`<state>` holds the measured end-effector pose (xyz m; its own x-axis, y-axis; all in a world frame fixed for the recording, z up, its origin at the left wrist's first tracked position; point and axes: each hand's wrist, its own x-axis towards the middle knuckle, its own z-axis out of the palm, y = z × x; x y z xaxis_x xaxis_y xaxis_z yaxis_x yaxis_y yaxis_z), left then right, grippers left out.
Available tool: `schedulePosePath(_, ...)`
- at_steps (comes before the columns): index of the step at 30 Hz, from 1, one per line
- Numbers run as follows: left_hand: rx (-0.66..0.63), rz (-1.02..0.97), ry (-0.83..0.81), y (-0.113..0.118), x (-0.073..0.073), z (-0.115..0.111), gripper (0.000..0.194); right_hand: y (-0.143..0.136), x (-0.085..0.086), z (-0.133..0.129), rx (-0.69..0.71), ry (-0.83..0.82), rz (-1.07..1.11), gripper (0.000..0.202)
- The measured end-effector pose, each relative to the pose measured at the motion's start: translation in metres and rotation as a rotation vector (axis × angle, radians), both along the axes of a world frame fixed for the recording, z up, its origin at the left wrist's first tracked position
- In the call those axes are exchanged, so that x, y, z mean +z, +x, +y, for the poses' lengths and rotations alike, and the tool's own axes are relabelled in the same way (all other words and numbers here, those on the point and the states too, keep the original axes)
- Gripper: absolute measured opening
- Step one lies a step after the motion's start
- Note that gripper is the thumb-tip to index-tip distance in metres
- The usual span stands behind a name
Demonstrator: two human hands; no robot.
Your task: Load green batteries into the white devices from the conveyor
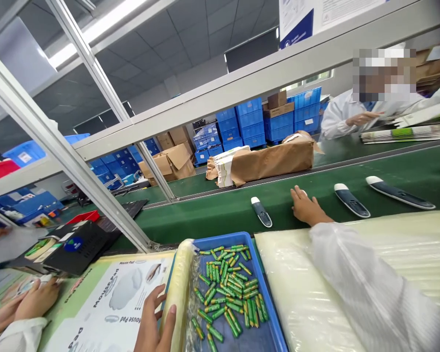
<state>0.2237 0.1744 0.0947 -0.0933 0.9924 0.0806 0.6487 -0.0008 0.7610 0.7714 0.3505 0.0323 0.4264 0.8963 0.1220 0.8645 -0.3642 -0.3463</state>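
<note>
On the green conveyor belt (212,210), my right hand (310,209) is closed over a handheld device. Only a bit of its white tip (303,193) shows between the fingers. Similar dark blue devices with white ends lie on both sides, one device (261,212) to the left and another device (352,200) to the right. My left hand (154,320) is low in the view, thumb and fingers apart, with the thumb against a rolled pale yellow foam sheet (179,293). Beside the roll, a blue tray (269,293) holds many green and gold batteries (229,283).
Pale foam sheeting (289,274) covers the bench at right. A printed mouse pad sheet (121,293) lies at left, near another person's hands (33,303). A metal frame post (95,176) rises there. Across the belt are a paper-wrapped bundle (275,161) and a co-worker (341,112).
</note>
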Motion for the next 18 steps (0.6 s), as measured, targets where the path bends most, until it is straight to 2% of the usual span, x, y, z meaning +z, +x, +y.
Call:
schedulePosePath(3, -0.044, -0.031, -0.042, 0.0, 0.007, -0.002, 0.062, 0.021, 0.001, -0.011, 0.063, -0.01, -0.022, 0.07)
schedulePosePath(5, -0.036, -0.082, -0.059, 0.0, 0.005, -0.003, 0.064, 0.03, 0.004, -0.015, 0.065, 0.009, -0.045, 0.067)
schedulePosePath(7, -0.013, -0.163, -0.083, 0.0, 0.0, -0.003, 0.069, 0.03, 0.01, -0.016, 0.068, 0.087, -0.071, 0.061)
schedulePosePath(9, 0.012, -0.267, -0.101, -0.002, -0.006, -0.002, 0.073, 0.016, 0.02, -0.013, 0.09, 0.242, -0.08, 0.053)
schedulePosePath(11, 0.035, -0.434, -0.059, -0.003, -0.007, 0.004, 0.065, -0.016, 0.033, -0.008, 0.171, 0.429, -0.036, 0.045)
schedulePosePath(14, 0.063, -0.727, 0.106, -0.001, -0.002, 0.028, 0.036, -0.09, 0.046, -0.005, 0.374, 0.618, 0.213, 0.035)
schedulePosePath(16, 0.078, -0.894, 0.193, 0.002, 0.003, 0.056, 0.031, -0.14, 0.045, -0.011, 0.475, 0.62, 0.469, 0.035)
schedulePosePath(18, 0.071, -1.057, 0.235, 0.006, 0.003, 0.087, 0.034, -0.177, 0.037, -0.022, 0.509, 0.55, 0.683, 0.041)
